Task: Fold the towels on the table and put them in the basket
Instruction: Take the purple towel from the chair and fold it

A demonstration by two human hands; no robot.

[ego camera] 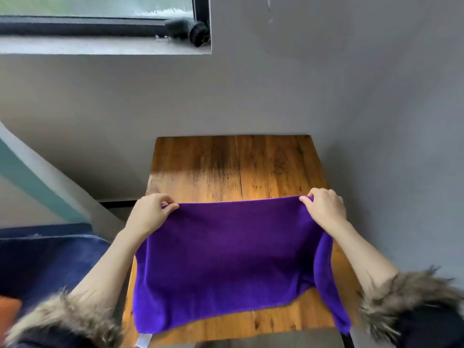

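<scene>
Left hand (150, 214) and right hand (324, 209) pinch the purple towel (226, 252) by its far corners above the table (236, 167); keep that edge taut, lower it evenly onto the near edge.

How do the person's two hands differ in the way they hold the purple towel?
The left hand pinches its top corner just past the table's left edge; the right hand pinches its corner over the tabletop. Below the left hand the towel hangs fairly flat; below the right hand its side edge folds and droops in a long flap. Both pinch the top edge at about the same height.
</scene>
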